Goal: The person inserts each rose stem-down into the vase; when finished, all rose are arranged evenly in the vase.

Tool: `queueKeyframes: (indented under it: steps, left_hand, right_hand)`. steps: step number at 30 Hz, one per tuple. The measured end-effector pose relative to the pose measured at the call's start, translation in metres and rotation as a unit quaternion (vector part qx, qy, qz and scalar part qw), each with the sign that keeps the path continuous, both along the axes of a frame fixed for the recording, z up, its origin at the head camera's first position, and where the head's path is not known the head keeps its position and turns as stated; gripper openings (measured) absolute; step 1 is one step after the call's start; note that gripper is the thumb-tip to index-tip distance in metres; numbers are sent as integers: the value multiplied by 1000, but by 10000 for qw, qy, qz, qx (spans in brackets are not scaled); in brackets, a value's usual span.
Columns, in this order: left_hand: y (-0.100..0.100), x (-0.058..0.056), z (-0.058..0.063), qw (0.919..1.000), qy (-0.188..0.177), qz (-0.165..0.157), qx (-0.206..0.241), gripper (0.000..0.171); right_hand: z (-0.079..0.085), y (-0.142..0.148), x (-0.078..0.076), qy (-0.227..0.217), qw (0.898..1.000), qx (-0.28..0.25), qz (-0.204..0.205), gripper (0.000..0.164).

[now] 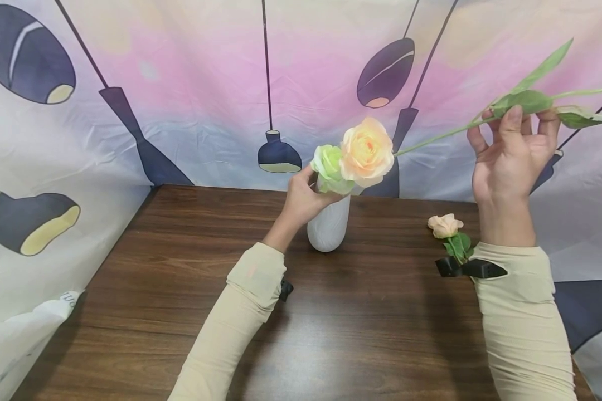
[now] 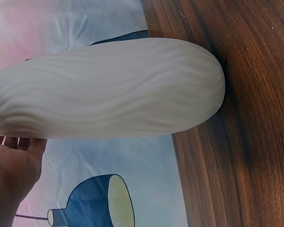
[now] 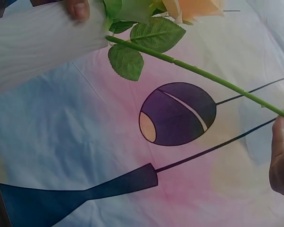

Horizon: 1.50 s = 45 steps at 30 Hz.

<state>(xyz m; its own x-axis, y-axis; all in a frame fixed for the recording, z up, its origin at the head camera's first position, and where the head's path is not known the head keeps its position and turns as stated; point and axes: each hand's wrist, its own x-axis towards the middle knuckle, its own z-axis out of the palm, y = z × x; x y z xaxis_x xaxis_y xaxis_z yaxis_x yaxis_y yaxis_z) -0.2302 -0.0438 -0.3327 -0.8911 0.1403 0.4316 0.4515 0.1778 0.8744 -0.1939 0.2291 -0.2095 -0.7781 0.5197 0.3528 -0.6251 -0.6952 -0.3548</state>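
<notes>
My left hand point(image 1: 302, 199) grips the upper part of a white vase point(image 1: 327, 227), whose wavy-ribbed side fills much of the left wrist view. A large peach rose point(image 1: 368, 150) and a light green flower point(image 1: 328, 164) stand at its mouth. My right hand point(image 1: 514, 150), raised at the right, pinches a long green flower stem point(image 3: 203, 73) among its leaves point(image 1: 524, 103). Its lower end lies right at the vase mouth in the right wrist view, close to the leaves there. The other end of this stem runs out of the head view, so its bloom is hidden.
Another peach rose point(image 1: 445, 225) with green leaves lies on the brown wooden table point(image 1: 190, 289), partly behind the right wrist's black strap point(image 1: 471, 268). A cloth backdrop point(image 1: 205, 83) printed with dark lamps hangs behind the table and along its sides.
</notes>
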Motion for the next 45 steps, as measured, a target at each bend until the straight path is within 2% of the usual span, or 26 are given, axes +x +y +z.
queueKeyframes:
  steps: [12, 19, 29, 35, 45]
  left_hand:
    - [0, -1, -1, 10000, 16, 17, -57, 62]
    - [-1, -2, -2, 10000, 63, 1, -31, 61]
    - [0, -1, -2, 10000, 71, -21, 35, 61]
    - [1, -1, -3, 9999, 70, -62, 84, 60]
    - [1, -2, -3, 9999, 60, -53, 106, 61]
  right_hand:
    - [12, -7, 3, 51, 9998, 162, 83, 20]
    - [10, -16, 2, -33, 9986, 447, 264, 21]
    - [6, -28, -1, 48, 9939, 1035, 370, 11]
    - [0, -33, -3, 173, 9840, 1771, -129, 11]
    - [-7, -41, -7, 141, 9761, 2165, -89, 7]
